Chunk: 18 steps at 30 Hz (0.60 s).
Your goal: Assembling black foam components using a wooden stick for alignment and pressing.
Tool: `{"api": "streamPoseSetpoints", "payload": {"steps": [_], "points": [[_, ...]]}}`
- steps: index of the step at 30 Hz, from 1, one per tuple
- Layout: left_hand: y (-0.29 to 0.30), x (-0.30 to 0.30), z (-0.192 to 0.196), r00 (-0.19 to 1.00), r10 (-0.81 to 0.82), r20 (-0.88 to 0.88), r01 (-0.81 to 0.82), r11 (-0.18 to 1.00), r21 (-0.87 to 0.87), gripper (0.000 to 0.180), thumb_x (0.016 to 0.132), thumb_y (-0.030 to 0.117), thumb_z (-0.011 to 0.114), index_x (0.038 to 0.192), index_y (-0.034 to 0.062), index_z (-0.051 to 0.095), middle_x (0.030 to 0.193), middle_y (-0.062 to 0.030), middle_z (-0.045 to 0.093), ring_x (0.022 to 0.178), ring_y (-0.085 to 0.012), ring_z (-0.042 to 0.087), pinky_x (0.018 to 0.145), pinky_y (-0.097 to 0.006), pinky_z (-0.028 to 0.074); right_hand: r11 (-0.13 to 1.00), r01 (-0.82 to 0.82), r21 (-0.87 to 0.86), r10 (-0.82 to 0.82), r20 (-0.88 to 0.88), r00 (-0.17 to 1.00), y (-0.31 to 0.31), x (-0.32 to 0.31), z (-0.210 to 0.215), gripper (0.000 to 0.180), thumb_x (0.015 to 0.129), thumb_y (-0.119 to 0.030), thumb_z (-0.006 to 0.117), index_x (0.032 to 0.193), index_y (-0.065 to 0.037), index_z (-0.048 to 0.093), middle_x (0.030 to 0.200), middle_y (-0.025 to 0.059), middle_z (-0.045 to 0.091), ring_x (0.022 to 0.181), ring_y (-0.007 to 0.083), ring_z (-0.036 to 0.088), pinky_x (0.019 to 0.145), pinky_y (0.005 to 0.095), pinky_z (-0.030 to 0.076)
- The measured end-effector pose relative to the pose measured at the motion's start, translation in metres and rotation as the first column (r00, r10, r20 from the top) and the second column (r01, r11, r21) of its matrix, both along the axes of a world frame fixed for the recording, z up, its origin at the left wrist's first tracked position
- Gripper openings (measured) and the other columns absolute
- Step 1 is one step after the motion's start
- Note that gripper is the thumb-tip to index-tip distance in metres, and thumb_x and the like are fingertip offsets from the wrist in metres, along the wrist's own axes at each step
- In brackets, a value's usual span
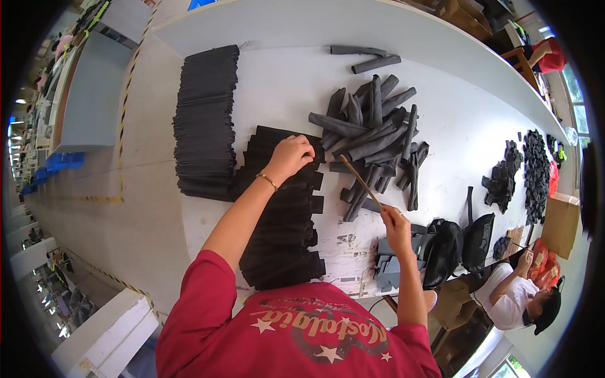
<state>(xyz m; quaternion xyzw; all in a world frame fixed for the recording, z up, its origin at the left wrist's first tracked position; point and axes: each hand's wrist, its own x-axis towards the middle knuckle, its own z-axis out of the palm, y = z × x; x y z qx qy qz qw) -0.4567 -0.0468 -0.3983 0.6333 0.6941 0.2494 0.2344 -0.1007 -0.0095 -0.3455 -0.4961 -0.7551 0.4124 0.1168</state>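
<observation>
My left hand (291, 157) is closed, its fingertips pinched at the right-hand end of a black fabric piece (271, 135) at the far end of an overlapping row. More flat black fabric pieces (277, 233) in that row run toward my body. In my right hand (397, 225) is a thin wooden-looking stick (362, 183), slanting up and left, its tip a little right of my left hand. Just beyond the stick lies a loose heap of dark grey rolled fabric tubes (372, 132). My left fingers partly hide what they pinch.
A tall neat stack of black fabric pieces (205, 120) lies along the white table's (283, 75) left side. Two loose tubes (376, 63) lie near the raised back edge. Black bags (444, 249) and small dark piles (504, 176) are at right. A co-worker (517, 290) sits beyond them.
</observation>
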Motion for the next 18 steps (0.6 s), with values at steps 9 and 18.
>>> {"api": "streamPoseSetpoints", "payload": {"steps": [9, 18], "points": [[-0.013, -0.002, 0.018, 0.974, 0.111, 0.196, -0.134, 0.985, 0.106, 0.009, 0.068, 0.014, 0.070, 0.075, 0.0148, 0.065, 0.090, 0.0008, 0.059, 0.096, -0.0253, 0.053, 0.083, -0.036, 0.045, 0.990, -0.136, 0.034, 0.136, 0.013, 0.991, 0.007, -0.017, 0.027, 0.016, 0.085, -0.008, 0.063, 0.100, -0.003, 0.065, 0.078, 0.0129, 0.059, 0.060, 0.0251, 0.057, 0.057, 0.0326, 0.044], [-0.022, 0.008, 0.042, 0.979, 0.025, 0.204, -0.059, 0.985, 0.163, 0.010, 0.068, 0.015, 0.071, 0.076, 0.0157, 0.064, 0.093, 0.0022, 0.059, 0.100, -0.0252, 0.051, 0.086, -0.038, 0.042, 0.943, -0.258, 0.209, 0.254, 0.042, 0.966, 0.011, -0.027, 0.056, 0.014, 0.085, -0.011, 0.063, 0.099, -0.006, 0.066, 0.077, 0.0128, 0.059, 0.062, 0.0312, 0.058, 0.056, 0.0368, 0.045]]}}
